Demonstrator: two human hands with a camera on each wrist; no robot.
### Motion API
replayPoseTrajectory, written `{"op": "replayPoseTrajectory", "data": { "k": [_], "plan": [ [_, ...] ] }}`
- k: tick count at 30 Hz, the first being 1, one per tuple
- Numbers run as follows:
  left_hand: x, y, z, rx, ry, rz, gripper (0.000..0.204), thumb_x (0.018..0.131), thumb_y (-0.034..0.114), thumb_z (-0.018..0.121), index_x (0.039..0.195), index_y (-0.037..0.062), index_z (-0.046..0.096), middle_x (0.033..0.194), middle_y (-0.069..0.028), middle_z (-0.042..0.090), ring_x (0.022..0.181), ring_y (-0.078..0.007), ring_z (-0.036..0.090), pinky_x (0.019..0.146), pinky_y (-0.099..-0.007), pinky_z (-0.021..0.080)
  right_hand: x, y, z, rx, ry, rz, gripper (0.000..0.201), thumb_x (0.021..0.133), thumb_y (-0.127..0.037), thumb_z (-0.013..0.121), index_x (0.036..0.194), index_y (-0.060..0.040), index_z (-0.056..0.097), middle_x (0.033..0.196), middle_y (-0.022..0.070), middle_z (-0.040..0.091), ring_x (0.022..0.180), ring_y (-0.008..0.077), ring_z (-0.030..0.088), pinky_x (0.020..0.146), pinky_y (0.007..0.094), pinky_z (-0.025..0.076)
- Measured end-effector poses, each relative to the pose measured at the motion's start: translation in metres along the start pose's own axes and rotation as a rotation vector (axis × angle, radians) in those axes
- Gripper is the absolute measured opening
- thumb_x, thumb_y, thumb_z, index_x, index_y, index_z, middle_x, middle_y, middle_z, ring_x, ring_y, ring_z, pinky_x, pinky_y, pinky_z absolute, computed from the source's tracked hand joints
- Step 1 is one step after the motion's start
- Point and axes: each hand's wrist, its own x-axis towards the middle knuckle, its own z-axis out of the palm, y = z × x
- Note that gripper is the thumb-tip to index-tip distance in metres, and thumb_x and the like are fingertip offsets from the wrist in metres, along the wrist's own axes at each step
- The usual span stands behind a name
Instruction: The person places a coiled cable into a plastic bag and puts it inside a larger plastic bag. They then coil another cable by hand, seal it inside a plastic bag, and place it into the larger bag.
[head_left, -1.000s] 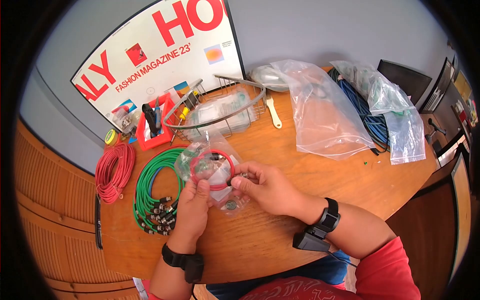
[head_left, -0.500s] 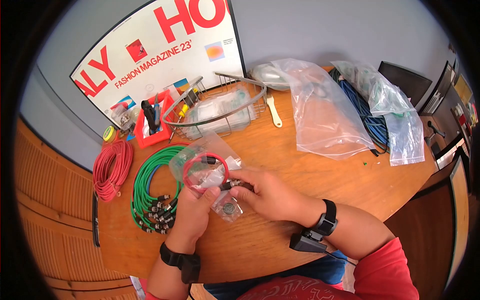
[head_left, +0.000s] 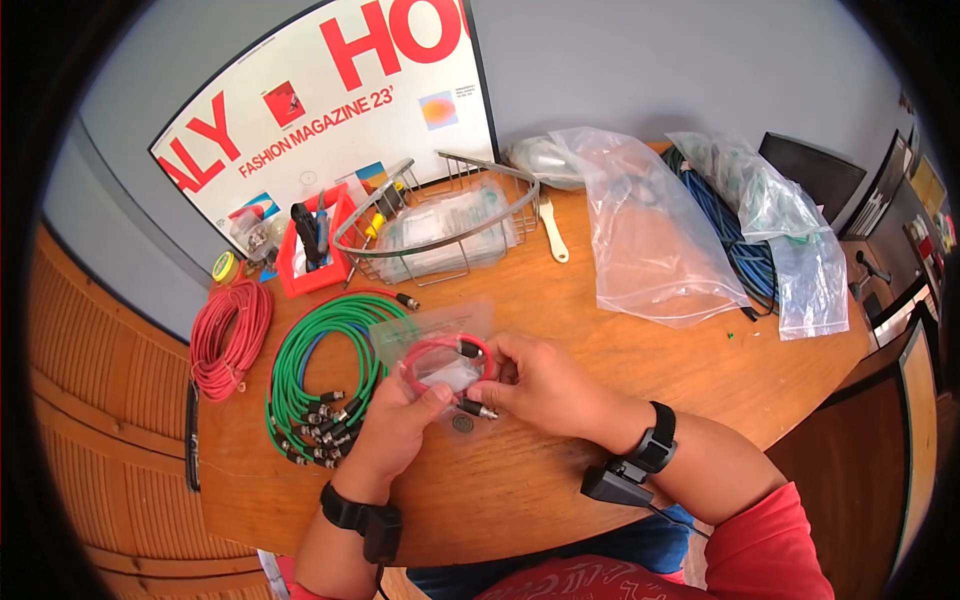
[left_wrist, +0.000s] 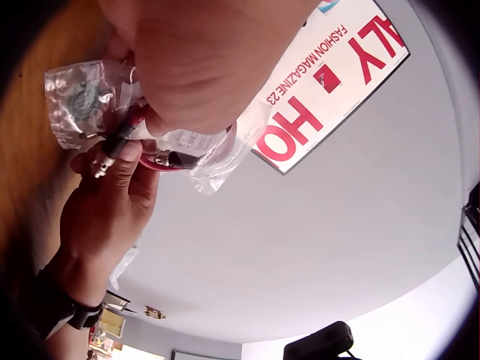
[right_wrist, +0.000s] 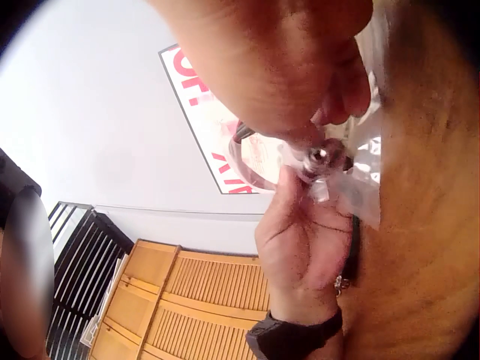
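Observation:
A small coil of red cable [head_left: 425,346] with black-sleeved metal connectors is held over the table between both hands, overlapping a clear plastic bag [head_left: 455,318]. My left hand [head_left: 392,432] grips the coil and bag from the left, thumb on top. From the right, my right hand [head_left: 550,388] pinches the coil's near side. One connector [head_left: 478,408] sticks out below the right thumb; in the left wrist view this connector [left_wrist: 112,148] points down past the fingertips. A round dark print [head_left: 462,423] shows on the bag's lower part. The left palm hides some of the coil.
Green cables [head_left: 290,370] with many connectors lie left of the hands, beside a red cable bundle [head_left: 230,340]. Behind stand a red bin [head_left: 342,262] of tools and a wire basket [head_left: 455,243] of bagged items. A brush [head_left: 553,232], large plastic bag [head_left: 660,270] and blue cables [head_left: 745,245] lie right.
The coil went left and then back right, now slightly lower. Its near connector, lying along the right fingertips before, now points out below the thumb. Both hands keep their hold.

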Motion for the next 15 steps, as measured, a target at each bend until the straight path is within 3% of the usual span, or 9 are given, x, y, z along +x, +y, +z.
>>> {"op": "replayPoseTrajectory", "data": {
  "k": [8,10,12,15],
  "plan": [
    [0.0,-0.002,0.002,0.045,0.019,-0.058,0.046,0.095,0.019,0.064,0.135,0.0035,0.048,0.125,-0.0047,0.059,0.114,-0.0153,0.055,0.099,-0.0324,0.045,0.0,-0.003,-0.006,-0.151,-0.035,0.022,0.029,0.078,-0.012,0.075,0.101,0.0,0.062,0.085,0.0202,0.066,0.081,0.0363,0.066,0.071,0.0425,0.052],
    [-0.001,-0.001,0.002,0.072,0.02,-0.068,0.048,0.094,0.02,0.066,0.135,0.0031,0.048,0.125,-0.0047,0.059,0.113,-0.0152,0.056,0.098,-0.0325,0.046,0.0,0.003,-0.004,-0.163,-0.029,0.027,0.029,0.081,-0.014,0.074,0.105,-0.001,0.064,0.082,0.0155,0.066,0.074,0.0273,0.065,0.069,0.0368,0.051],
    [-0.001,0.0,0.001,0.129,-0.059,-0.071,0.055,0.09,0.023,0.072,0.135,0.002,0.048,0.125,-0.0052,0.059,0.111,-0.0145,0.056,0.096,-0.0324,0.047,0.001,0.002,-0.004,-0.151,-0.025,0.053,0.028,0.082,-0.013,0.073,0.105,-0.0009,0.063,0.081,0.0144,0.066,0.073,0.0252,0.064,0.068,0.0361,0.051],
    [-0.001,-0.003,0.007,0.143,-0.044,-0.01,0.055,0.085,0.027,0.077,0.129,0.003,0.054,0.119,-0.0035,0.063,0.107,-0.0139,0.058,0.093,-0.0312,0.047,0.001,0.006,0.0,-0.106,-0.018,0.092,0.026,0.083,-0.013,0.071,0.104,-0.0008,0.063,0.08,0.0117,0.066,0.071,0.0203,0.062,0.067,0.0342,0.051]
  ]
}}
